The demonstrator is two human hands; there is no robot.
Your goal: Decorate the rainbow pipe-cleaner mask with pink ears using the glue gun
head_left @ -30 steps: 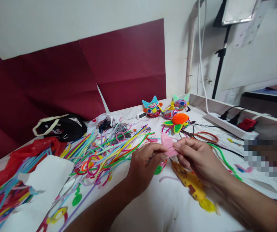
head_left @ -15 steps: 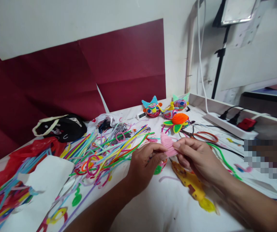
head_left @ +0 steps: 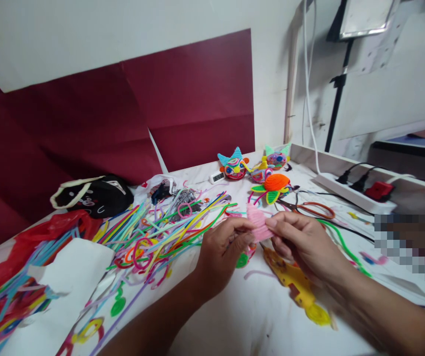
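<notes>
My left hand and my right hand meet above the white table, both pinching a small pink coiled pipe-cleaner piece between thumbs and fingers. A yellow glue gun lies on the table just under my right hand. A small green and pink piece peeks out below my left hand. A heap of loose coloured pipe cleaners spreads to the left of my hands.
Finished pipe-cleaner figures and an orange and green flower stand behind my hands. Scissors lie beside the flower. A power strip sits at right. A black bag, red plastic and white paper lie left.
</notes>
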